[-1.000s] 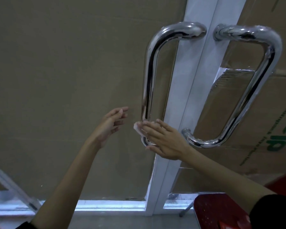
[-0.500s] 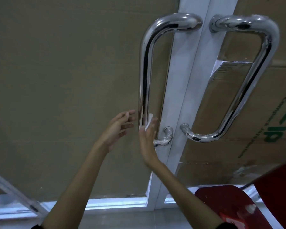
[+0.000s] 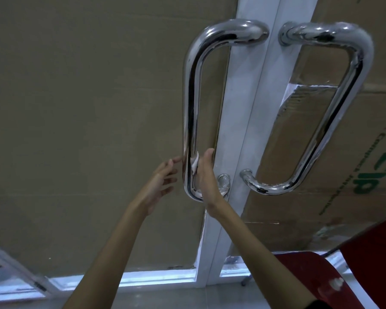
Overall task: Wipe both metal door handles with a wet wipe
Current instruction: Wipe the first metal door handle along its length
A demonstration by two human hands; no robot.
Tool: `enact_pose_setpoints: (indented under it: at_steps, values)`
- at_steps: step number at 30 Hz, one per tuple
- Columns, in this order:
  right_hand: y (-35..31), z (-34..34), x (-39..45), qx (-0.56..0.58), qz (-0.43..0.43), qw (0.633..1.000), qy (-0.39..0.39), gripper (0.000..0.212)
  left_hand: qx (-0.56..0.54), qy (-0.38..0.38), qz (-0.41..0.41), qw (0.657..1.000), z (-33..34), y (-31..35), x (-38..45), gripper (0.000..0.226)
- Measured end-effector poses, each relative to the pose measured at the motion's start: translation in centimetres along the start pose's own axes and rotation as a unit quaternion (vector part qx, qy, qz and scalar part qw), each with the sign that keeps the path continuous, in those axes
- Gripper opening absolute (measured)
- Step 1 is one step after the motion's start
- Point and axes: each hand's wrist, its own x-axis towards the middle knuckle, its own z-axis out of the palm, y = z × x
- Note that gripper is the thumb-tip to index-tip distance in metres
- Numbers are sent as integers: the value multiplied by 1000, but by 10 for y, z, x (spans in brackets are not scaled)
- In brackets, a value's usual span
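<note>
Two chrome door handles hang on white-framed glass doors: the left handle [image 3: 189, 103] and the right handle [image 3: 334, 121]. My right hand [image 3: 206, 177] stands edge-on inside the loop of the left handle, near its lower end. With straight fingers it presses a small white wet wipe [image 3: 195, 164] against the upright bar. My left hand [image 3: 159, 184] is open with fingers spread, just left of the same bar, its fingertips at the metal. The right handle is untouched.
Brown cardboard [image 3: 87, 108] covers the glass behind both doors; the right sheet bears green print. A red chair [image 3: 316, 277] stands at the lower right beside my right forearm. The white door frame [image 3: 245, 130] runs between the handles.
My right hand has left the bottom bend of the left handle and turned edge-on against the inner side of the upright bar, with the wipe. My left hand has come closer to the bar.
</note>
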Motion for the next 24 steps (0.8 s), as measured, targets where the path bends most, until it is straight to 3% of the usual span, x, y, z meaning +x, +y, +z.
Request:
enact_pose_setpoints:
  at_steps: [2,5,8,11,13,17,20,21,24]
  values:
    - [10,12,-2,-32,-3,999,32,75,-10,21,13,1000,-3,4,2,35]
    - [42,11,-11,-146,41,986,63,97,-23,23,21,999,-6,9,3,37]
    - [30,4,-6,-108,83,989,56,91,-30,22,30,999,-5,14,6,37]
    - [6,1,21,-79,-10,995,58,102,-35,14,34,999,-2,20,9,37]
    - [2,5,29,-98,-13,992,77,102,-29,6,37,999,0,23,10,40]
    - [31,2,1,-122,52,989,65,86,-35,11,44,998,-2,27,8,39]
    - [41,-13,-15,-127,134,982,48,92,-36,14,53,998,-5,28,5,37]
    - [38,-20,-12,-129,129,982,49,88,-33,13,54,998,-6,28,5,36]
    - [11,-26,-3,-180,36,981,60,50,-24,5,57,998,-6,28,2,32]
